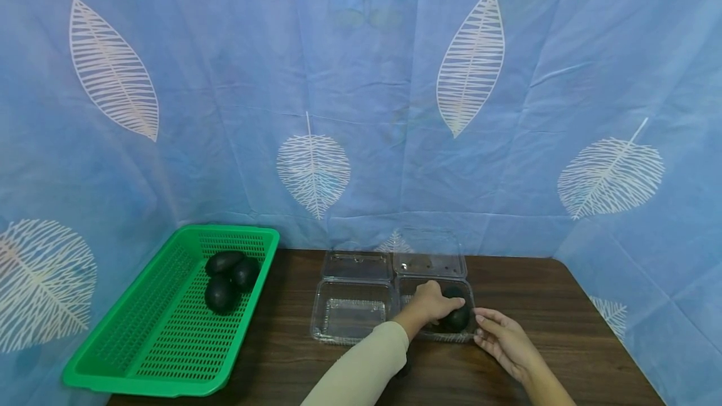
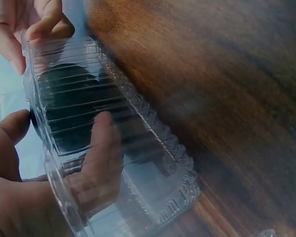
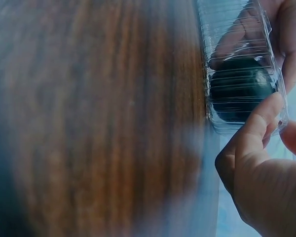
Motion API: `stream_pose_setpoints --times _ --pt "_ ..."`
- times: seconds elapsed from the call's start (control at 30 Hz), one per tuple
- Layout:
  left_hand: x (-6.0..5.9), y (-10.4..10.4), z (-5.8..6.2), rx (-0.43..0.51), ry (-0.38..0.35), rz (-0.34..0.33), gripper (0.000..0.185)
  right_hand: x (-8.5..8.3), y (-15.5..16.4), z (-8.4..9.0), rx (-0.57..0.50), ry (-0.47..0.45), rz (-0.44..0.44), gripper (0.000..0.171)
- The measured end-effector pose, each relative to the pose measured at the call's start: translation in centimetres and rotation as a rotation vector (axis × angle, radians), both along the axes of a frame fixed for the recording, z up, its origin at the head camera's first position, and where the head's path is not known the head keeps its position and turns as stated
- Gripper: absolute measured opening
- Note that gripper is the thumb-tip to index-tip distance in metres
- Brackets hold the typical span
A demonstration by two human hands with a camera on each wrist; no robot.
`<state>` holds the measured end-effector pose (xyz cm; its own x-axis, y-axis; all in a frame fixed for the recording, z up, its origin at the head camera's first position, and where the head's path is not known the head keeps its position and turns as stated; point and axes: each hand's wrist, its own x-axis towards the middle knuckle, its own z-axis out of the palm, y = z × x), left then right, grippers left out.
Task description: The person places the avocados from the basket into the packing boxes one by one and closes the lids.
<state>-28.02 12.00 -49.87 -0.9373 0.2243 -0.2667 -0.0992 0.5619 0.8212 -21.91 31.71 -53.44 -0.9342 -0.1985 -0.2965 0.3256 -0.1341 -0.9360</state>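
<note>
A dark avocado (image 1: 457, 317) lies in the right one of two open clear clamshell containers (image 1: 407, 287). My left hand (image 1: 431, 302), in a beige sleeve, reaches into that container and grips the avocado from above. Through the ribbed wall (image 2: 138, 123) the left wrist view shows my left hand's fingers (image 2: 96, 163) beside the avocado (image 2: 74, 98). My right hand (image 1: 502, 337) pinches the container's near right corner between thumb and fingers. In the right wrist view its thumb (image 3: 256, 128) lies against the wall next to the avocado (image 3: 239, 86).
The left clamshell container (image 1: 350, 318) stands open with nothing in it. A green perforated basket (image 1: 163, 331) at the table's left holds three dark avocados (image 1: 225, 281). The brown wooden table (image 1: 564, 331) is backed by a blue leaf-patterned cloth.
</note>
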Motion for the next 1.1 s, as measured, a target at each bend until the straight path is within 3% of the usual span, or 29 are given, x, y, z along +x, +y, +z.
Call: stream_pose_setpoints --times 0.23,0.47,0.8,1.1 --pt "-0.2 -0.9 0.3 0.002 0.014 -0.034 0.043 0.1 0.4 0.1 -0.079 0.001 0.066 0.019" --pt "-0.7 -3.3 2.0 0.014 0.032 -0.105 0.047 0.0 0.2 0.2 -0.063 -0.007 0.054 0.020" --pt "-1.6 -8.3 5.2 -0.022 0.130 -0.191 0.044 -0.6 0.2 0.7 -0.013 -0.047 0.017 0.023" --pt "-0.9 -13.5 9.2 -0.020 0.216 -0.164 0.056 -1.3 0.4 1.0 0.048 -0.038 0.035 0.034"
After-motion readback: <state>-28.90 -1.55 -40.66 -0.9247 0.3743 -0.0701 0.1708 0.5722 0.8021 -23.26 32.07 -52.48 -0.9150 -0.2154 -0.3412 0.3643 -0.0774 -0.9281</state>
